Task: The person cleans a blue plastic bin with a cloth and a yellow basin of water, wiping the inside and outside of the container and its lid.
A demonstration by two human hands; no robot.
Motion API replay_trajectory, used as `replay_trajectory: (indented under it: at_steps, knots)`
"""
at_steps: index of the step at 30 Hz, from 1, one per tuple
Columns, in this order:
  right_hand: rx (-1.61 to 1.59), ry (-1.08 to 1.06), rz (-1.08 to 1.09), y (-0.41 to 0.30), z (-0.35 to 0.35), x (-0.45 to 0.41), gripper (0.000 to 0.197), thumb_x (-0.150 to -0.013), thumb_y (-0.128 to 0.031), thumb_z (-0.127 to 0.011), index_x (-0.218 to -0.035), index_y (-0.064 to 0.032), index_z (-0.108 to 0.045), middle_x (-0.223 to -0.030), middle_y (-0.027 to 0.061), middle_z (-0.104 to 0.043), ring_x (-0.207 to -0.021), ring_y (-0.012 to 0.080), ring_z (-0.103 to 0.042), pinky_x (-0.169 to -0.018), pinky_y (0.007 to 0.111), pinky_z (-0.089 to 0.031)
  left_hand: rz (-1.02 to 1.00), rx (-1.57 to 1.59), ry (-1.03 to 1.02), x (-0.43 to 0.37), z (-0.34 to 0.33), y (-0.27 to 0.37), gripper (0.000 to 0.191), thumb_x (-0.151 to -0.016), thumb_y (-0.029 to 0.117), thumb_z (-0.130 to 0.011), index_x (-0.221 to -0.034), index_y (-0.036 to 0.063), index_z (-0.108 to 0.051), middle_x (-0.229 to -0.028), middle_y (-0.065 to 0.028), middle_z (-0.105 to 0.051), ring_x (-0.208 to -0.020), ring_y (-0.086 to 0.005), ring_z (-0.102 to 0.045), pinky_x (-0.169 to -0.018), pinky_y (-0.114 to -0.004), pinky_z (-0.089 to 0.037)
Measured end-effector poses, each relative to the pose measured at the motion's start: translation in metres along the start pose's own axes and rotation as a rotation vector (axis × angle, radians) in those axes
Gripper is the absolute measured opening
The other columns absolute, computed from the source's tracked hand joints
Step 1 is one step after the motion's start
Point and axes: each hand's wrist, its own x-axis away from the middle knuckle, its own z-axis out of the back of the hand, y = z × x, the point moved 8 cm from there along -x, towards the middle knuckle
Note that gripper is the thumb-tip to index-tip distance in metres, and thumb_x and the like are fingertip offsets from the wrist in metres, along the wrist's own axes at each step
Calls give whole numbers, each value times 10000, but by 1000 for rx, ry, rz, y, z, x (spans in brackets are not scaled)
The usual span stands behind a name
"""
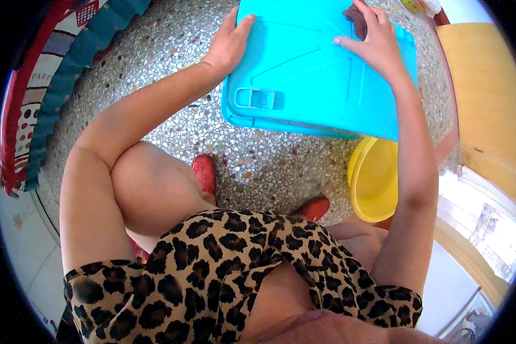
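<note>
A turquoise plastic storage box lid (301,81) lies before me at the top of the view, its far edge cut off by the frame. My left hand (230,43) rests along the left edge of the lid, holding nothing. Over the right half of the lid, my right hand (376,41) grips a crumpled dark brown cloth (357,21) that touches the surface. A small rectangular recess (254,98) is moulded near the lid's front left corner.
A yellow plastic basin (372,180) stands on the speckled terrazzo floor (249,167) at the box's near right. Light wooden furniture (481,94) runs along the right. Patchwork fabric with a teal ruffle (60,86) hangs at the left. My red shoes (204,172) are below the box.
</note>
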Motion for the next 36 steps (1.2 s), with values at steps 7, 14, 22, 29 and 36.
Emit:
replay_trajectory:
  at_steps: [7, 14, 22, 29, 36]
  knots:
    - [207, 58, -11, -5, -1, -3, 836, -644, -160, -846, -1398, -63, -498, -1269, 153, -527, -1210, 325, -533, -981, 399, -519, 59, 54, -84, 0, -4, -13, 487, -1065, 355, -406, -1378, 3, -530, -1152, -181, -673, -1051, -249, -626, -926, -392, -487]
    - [285, 108, 42, -21, -1, 0, 668, -701, -171, -801, -1321, -82, -569, -1224, 161, -558, -1132, 343, -575, -974, 406, -509, 118, 14, -69, 1, -1, -17, 485, -1055, 344, -443, -1389, 0, -517, -1157, -168, -667, -1047, -240, -619, -933, -376, -490]
    - [219, 313, 56, 23, 15, -8, 259, -863, -196, -673, -1110, -122, -686, -1098, 134, -681, -1003, 326, -654, -869, 453, -530, 167, 85, -145, 1, -13, -10, 518, -1054, 326, -447, -1445, -12, -462, -1319, -202, -603, -1216, -268, -566, -1052, -380, -428]
    - [32, -9, 302, -86, -38, 31, 198, -900, -290, -675, -1071, -195, -706, -1044, 81, -676, -1002, 299, -642, -878, 422, -524, 40, 60, -5, 5, 7, 0, 617, -1032, 413, -477, -1507, 30, -395, -1446, -256, -519, -1340, -399, -501, -1124, -430, -381]
    - [171, 212, -306, -9, -31, -73, 252, -872, -183, -648, -1074, -33, -667, -1091, 190, -679, -977, 375, -656, -829, 500, -522, 14, 9, -38, -6, -10, -9, 666, -1031, 434, -470, -1517, -7, -365, -1466, -279, -491, -1376, -421, -462, -1156, -429, -350]
